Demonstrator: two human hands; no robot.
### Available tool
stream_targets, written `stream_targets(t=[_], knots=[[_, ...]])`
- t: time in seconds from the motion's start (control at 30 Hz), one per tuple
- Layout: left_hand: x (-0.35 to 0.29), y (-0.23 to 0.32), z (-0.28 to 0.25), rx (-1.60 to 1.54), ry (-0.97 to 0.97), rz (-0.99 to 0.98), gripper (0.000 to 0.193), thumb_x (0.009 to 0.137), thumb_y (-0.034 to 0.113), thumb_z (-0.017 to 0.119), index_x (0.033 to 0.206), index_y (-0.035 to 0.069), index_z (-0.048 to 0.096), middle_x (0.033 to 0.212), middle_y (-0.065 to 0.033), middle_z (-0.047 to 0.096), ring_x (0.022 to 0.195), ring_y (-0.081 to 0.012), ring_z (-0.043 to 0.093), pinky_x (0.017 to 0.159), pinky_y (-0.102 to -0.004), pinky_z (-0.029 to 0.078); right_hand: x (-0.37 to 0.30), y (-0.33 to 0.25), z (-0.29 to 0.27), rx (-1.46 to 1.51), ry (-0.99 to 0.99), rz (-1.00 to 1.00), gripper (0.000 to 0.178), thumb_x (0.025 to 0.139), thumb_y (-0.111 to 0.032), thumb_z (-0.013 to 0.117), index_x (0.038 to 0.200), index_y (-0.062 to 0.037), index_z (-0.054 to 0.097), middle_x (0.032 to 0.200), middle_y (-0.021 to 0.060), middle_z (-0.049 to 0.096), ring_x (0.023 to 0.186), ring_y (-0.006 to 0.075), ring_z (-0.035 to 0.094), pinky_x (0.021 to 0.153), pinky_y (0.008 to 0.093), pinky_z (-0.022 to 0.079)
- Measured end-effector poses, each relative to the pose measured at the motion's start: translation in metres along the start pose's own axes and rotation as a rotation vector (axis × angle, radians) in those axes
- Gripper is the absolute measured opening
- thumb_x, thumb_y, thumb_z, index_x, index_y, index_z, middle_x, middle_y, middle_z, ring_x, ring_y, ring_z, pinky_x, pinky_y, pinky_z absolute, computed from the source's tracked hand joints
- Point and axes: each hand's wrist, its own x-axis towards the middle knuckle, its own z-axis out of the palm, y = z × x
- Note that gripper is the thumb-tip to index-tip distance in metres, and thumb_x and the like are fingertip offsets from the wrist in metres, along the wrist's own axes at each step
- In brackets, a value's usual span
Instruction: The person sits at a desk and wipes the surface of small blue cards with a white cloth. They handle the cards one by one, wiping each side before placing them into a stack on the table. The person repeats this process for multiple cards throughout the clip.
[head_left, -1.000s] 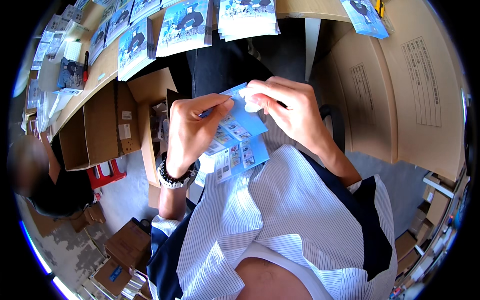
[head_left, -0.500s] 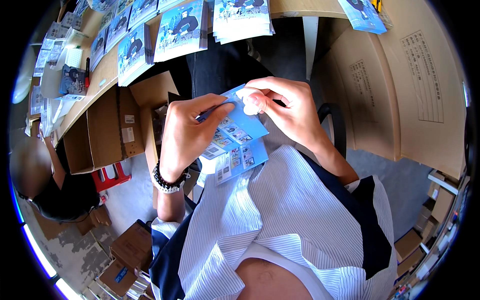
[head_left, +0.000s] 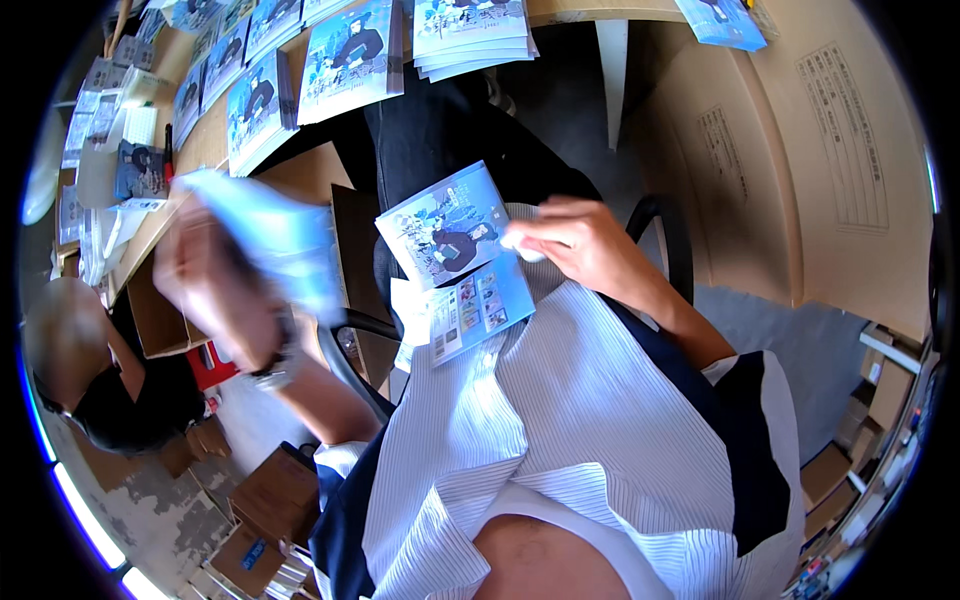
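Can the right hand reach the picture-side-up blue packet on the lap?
Probably yes: the right hand is just beside the blue packet, with nothing visible blocking it, though a small white thing shows at its fingers.

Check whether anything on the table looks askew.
The stack just left of the white table leg looks askew: its lower layers stick out unevenly, unlike the tidier pile on its left.

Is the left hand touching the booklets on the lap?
No, the blurred left hand is away to the left, holding a separate blue item apart from those booklets.
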Motion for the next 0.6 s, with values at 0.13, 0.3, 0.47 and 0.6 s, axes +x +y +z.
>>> stream_targets(t=[0.13,0.3,0.47,0.6], knots=[[0.010,0.019,-0.012,0.341,-0.072,0.139,0.024,0.094,0.022,0.073,0.102,0.000,0.076,0.076,0.0013,0.070,0.063,-0.0018,0.055,0.059,-0.0179,0.039,0.005,0.000,-0.015,0.088,0.333,-0.030,0.018,0.089,-0.005,0.073,0.106,0.0005,0.073,0.091,0.0127,0.073,0.077,0.0194,0.071,0.066,0.0278,0.056],[-0.026,0.025,0.019,0.267,-0.228,0.097,0.025,0.095,0.024,0.073,0.098,0.000,0.075,0.075,0.0017,0.065,0.067,-0.0029,0.050,0.061,-0.0207,0.035,0.031,-0.018,-0.025,0.425,0.171,-0.152,0.010,0.091,-0.004,0.070,0.102,-0.0032,0.072,0.112,0.0120,0.070,0.091,0.0189,0.072,0.066,0.0261,0.057],[-0.039,0.015,0.033,0.164,-0.342,0.101,0.022,0.096,0.019,0.072,0.099,-0.003,0.074,0.080,-0.0028,0.070,0.072,-0.0053,0.060,0.066,-0.0217,0.046,0.042,-0.042,-0.006,0.408,0.103,-0.228,0.017,0.085,0.004,0.073,0.101,-0.0023,0.071,0.113,0.0144,0.069,0.111,0.0299,0.068,0.084,0.0346,0.061],[-0.047,0.010,0.048,-0.009,-0.399,0.087,0.020,0.101,0.017,0.064,0.103,-0.001,0.071,0.094,-0.0078,0.074,0.080,-0.0083,0.065,0.072,-0.0227,0.051,0.041,-0.046,0.000,0.443,0.151,-0.131,0.017,0.088,0.003,0.072,0.104,-0.0008,0.071,0.111,0.0151,0.069,0.100,0.0266,0.072,0.086,0.0349,0.061]])
